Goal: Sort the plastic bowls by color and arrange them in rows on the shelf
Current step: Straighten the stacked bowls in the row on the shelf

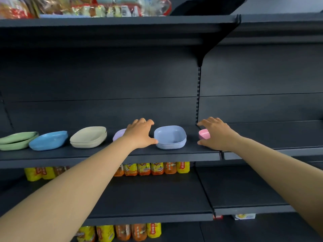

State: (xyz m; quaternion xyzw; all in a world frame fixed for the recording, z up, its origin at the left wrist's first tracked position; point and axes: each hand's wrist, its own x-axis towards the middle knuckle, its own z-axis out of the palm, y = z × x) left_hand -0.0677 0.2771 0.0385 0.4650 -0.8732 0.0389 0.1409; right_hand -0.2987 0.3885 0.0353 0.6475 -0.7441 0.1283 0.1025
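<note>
While left hand [139, 134] spreads — right hand [215, 132] cups pink bowl [204, 133].

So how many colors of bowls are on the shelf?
6. Left to right along the shelf: green, blue, beige, lilac behind the left hand, periwinkle, pink under the right hand. More could hide behind the hands.

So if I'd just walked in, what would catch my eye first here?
A row of pastel bowl stacks along the dark shelf: green, blue, beige and periwinkle. Two bare arms reach in: the left hand covers a lilac bowl, the right hand curls around a pink bowl.
</note>
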